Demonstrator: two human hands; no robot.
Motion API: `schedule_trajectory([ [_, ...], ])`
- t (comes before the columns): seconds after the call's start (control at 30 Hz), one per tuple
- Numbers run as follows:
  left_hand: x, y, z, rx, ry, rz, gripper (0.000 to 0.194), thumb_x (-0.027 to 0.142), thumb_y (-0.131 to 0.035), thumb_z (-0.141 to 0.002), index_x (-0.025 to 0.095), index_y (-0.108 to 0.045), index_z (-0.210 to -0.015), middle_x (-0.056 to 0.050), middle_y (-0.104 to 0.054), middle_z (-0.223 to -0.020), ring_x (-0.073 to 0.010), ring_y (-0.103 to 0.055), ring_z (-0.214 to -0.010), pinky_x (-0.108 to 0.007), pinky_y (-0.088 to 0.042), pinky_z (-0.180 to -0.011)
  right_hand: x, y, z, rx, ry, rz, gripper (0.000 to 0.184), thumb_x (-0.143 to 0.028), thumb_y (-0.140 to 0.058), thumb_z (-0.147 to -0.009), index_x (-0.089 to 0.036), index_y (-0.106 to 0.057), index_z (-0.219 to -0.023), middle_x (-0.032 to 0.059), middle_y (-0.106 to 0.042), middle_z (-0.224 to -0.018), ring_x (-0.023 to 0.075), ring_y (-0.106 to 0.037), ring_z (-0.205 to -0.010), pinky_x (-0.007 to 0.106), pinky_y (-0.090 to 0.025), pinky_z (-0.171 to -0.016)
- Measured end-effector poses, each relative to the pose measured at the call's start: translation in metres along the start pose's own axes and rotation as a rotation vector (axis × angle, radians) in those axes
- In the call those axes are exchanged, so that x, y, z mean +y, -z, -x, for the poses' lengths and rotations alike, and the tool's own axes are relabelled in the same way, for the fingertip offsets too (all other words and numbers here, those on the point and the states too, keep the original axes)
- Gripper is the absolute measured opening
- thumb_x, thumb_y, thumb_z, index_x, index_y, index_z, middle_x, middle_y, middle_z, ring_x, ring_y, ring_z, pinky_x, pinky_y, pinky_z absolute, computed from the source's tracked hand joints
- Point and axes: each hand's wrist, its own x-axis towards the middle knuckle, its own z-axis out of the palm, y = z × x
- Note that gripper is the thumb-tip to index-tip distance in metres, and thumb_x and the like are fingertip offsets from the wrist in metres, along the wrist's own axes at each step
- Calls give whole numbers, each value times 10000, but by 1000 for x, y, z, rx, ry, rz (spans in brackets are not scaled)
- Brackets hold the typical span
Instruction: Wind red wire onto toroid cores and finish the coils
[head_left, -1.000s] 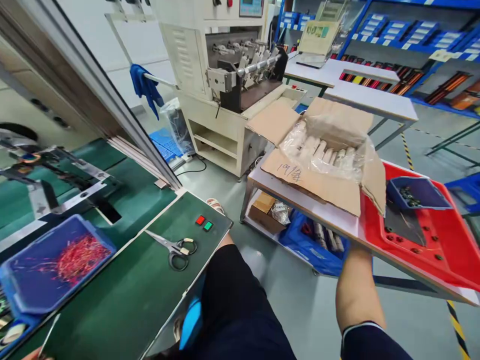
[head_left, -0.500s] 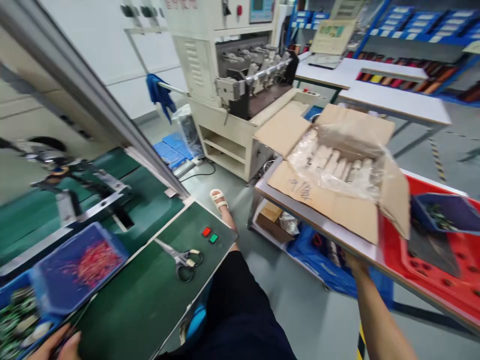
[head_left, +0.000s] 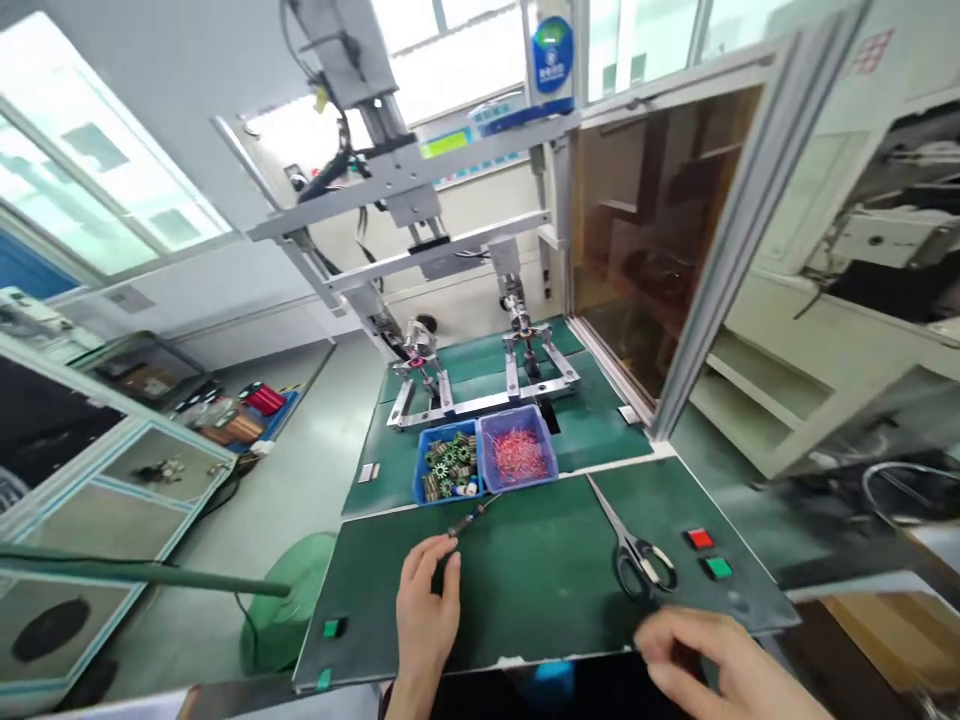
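My left hand (head_left: pixel 429 605) is over the green work surface (head_left: pixel 536 565), thumb and forefinger apart. At its fingertips lies a thin screwdriver-like tool (head_left: pixel 466 522), its handle outside the hand and its shaft pointing toward the bins. My right hand (head_left: pixel 705 655) is at the front right edge, blurred and partly curled; I cannot make out anything in it. Just beyond it lie scissors (head_left: pixel 637 560) with dark and cream handles. A blue bin (head_left: pixel 417 478) holds green-and-metal slotted cores and a few white pieces. Beside it, a violet-blue bin (head_left: pixel 553 462) holds small red-pink pieces.
Behind the bins stands a machine with two clamping fixtures (head_left: pixel 420 345) on a metal frame (head_left: pixel 480 402). A red button (head_left: pixel 700 539) and green button (head_left: pixel 717 567) are at right, another green button (head_left: pixel 332 628) at left. A metal post (head_left: pixel 739 240) rises at right.
My view has swung left from the cart and open carton to the work surface. My right hand has come from the cart to the table edge. My left fingers have loosened from the tool.
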Motion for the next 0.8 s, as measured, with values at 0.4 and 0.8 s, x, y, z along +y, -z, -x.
schedule_trajectory([
  [0.4, -16, 1, 3, -322, -163, -217, 307, 277, -539, -944, 302, -672, -1220, -44, -695, -1303, -291, -598, -1235, -477, -508, -942, 18, -41, -96, 697, 311, 514, 280, -139, -420, -858, -209, -636, -1022, 92, -673, -983, 219, -671, -826, 367, -588, -701],
  [0.8, -2, -15, -7, -324, -218, -246, 342, 318, -506, -968, 259, -610, -1288, -75, -641, -1369, -301, -557, -1251, -482, -439, -959, 34, 2, -95, 700, 161, 652, 247, -139, -442, -835, -183, -684, -857, 102, -711, -936, 233, -634, -822, 391, -551, -744],
])
